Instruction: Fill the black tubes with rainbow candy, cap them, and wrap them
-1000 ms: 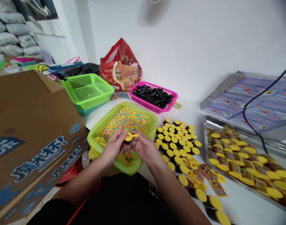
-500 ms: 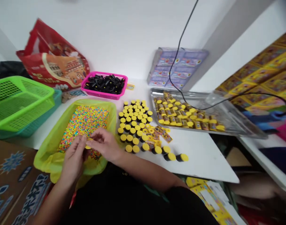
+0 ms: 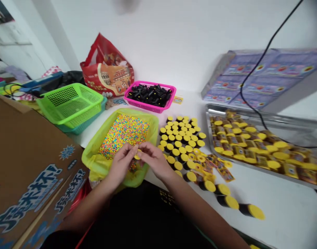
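Note:
Both my hands meet over the front of a basin (image 3: 89, 157) lined with yellow plastic and filled with small multicoloured candy beads (image 3: 127, 129). Between them is a small container with a round yellow lid (image 3: 138, 154); its lower part is hidden by my fingers. My left hand (image 3: 123, 159) has its fingers closed round the near left side. My right hand (image 3: 153, 157) pinches the lid's right edge with thumb and fingers. To the right stand many black containers with yellow lids (image 3: 183, 133), grouped on the white table (image 3: 280, 197).
A pink basket (image 3: 148, 105) of black containers stands behind. On the right, a metal tray (image 3: 213, 147) holds labelled yellow-lidded containers. Loose yellow rings and labels (image 3: 210, 164) lie near the front. Green baskets (image 3: 72, 103) and a cardboard box (image 3: 31, 155) flank the left; a black cable (image 3: 243, 81) hangs at right.
The view has swung left, so everything sits further right in the picture. Both hands remain together over the basin, still on the yellow-lidded container.

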A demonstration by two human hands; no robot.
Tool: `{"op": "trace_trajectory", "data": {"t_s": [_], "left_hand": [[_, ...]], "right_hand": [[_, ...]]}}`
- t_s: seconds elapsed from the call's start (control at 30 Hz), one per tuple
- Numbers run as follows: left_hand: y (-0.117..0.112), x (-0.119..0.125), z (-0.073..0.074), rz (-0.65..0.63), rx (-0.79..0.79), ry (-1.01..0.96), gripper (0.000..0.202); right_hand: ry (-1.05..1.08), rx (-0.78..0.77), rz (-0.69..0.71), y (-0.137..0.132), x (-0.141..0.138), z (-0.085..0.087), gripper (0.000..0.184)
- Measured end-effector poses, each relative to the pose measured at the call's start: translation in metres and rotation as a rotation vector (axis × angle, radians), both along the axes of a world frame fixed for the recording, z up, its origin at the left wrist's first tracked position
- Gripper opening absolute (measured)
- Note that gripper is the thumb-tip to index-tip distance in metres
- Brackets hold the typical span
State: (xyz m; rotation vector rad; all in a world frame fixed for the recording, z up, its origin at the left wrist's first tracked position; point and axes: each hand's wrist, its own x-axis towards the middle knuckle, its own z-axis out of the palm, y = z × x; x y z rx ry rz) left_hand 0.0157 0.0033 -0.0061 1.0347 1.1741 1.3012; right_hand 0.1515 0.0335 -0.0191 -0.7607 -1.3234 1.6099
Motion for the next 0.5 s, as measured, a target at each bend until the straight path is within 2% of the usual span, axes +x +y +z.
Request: {"op": "trace_trajectory", "data": {"t_s": [0.17, 0.4, 0.5], "left_hand": [[-0.001, 0.001, 0.002, 0.016, 0.01, -0.006, 0.045], [0.005, -0.001, 0.001, -0.015, -0.027, -0.019, 0.043], [0.006, 0.0, 0.002, -0.031, -0.043, -0.043, 0.045]], "right_hand": [[-0.041, 0.059, -0.133, -0.005, -0.009, 0.002, 0.02], [0.013, -0.029, 0.024, 0.003, 0.002, 0.005, 0.021], [0.016, -0.072, 0.037, 0.006, 0.007, 0.006, 0.02]]}}
